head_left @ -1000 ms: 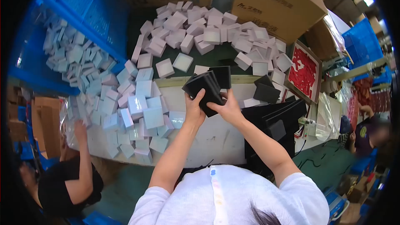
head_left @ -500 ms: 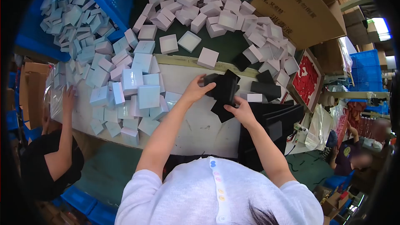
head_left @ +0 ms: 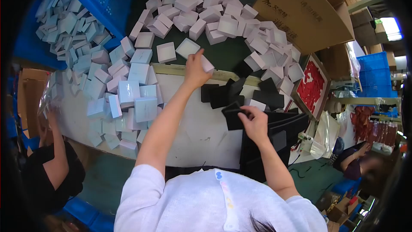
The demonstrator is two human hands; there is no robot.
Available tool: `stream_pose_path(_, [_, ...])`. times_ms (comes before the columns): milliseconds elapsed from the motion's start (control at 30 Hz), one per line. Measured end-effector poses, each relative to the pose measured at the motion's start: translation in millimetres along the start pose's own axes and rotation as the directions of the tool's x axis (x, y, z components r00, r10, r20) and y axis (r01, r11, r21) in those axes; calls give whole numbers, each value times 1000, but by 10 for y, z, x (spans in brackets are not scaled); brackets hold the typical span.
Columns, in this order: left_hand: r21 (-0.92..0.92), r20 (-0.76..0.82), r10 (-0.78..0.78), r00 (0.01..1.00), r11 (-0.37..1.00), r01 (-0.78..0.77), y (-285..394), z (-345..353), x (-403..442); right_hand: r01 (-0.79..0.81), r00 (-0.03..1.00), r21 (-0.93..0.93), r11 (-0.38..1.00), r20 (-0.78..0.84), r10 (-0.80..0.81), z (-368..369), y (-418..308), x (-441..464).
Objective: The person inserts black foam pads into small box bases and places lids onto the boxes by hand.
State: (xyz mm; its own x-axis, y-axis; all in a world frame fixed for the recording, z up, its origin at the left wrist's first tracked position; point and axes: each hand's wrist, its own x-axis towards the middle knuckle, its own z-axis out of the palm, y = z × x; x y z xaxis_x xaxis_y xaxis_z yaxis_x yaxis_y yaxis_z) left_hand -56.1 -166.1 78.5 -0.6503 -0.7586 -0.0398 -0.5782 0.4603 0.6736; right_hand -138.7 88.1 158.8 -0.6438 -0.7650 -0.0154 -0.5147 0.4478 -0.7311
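My left hand (head_left: 196,71) is closed around a small white box (head_left: 206,63) at the table's back strip, beside an open white box (head_left: 188,48). My right hand (head_left: 255,122) pinches a black foam piece (head_left: 232,116) above the right part of the table. Several black pieces (head_left: 221,95) lie loosely between my hands, and another black piece (head_left: 270,99) rests farther right. Lidded, bluish-white boxes (head_left: 146,108) are heaped left of my left forearm.
Open white boxes (head_left: 227,25) are piled at the back. A blue crate (head_left: 101,4) stands back left, a cardboard box (head_left: 304,13) back right. A tray (head_left: 312,83) holds red pieces. A co-worker in black (head_left: 51,172) is at the left, another person (head_left: 354,163) at the far right.
My left hand has left the black pieces, moved up and left, and closed on a white box. My right hand has moved slightly right and down with a black piece; other black pieces now lie on the table.
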Motion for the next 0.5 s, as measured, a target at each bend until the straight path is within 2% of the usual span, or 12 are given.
stream_pose_path(33, [-349, -188, 81, 979, 926, -144, -70, -98, -170, -102, 993, 162, 981, -43, 111, -24, 83, 23])
stream_pose_path(67, [-337, -167, 82, 983, 932, -135, -136, -163, -369, -191, 978, 302, 934, -25, 208, -61, 111, 70])
stream_pose_path(100, [-582, -54, 39, 998, 811, -63, -192, -230, -575, -275, 958, 380, 883, 36, 283, -86, 189, 121])
stream_pose_path(133, [-776, 69, 19, 997, 629, 41, -213, -288, -790, -324, 943, 447, 834, 75, 325, -109, 112, 178])
stream_pose_path(167, [-770, 79, 15, 997, 636, 52, -155, -381, -978, -366, 926, 507, 780, 115, 360, -167, -7, 250])
stream_pose_path(233, [-877, 309, 57, 949, 404, 261, 11, -545, -1254, -446, 893, 644, 622, 277, 354, -170, -137, 346])
stream_pose_path(300, [-868, 351, 100, 931, 407, 284, 77, -514, -1397, -449, 893, 637, 626, 329, 306, -73, -223, 397])
stream_pose_path(367, [-863, 384, 144, 912, 407, 299, 143, -474, -1478, -465, 863, 607, 644, 472, 179, -9, -408, 429])
stream_pose_path(433, [-863, 399, 159, 903, 397, 311, 184, -466, -1496, -466, 851, 574, 674, 499, 164, 20, -432, 476])
stream_pose_path(500, [-872, 390, 172, 905, 385, 303, 80, -469, -1523, -497, 863, 667, 554, 448, 235, -3, -310, 539])
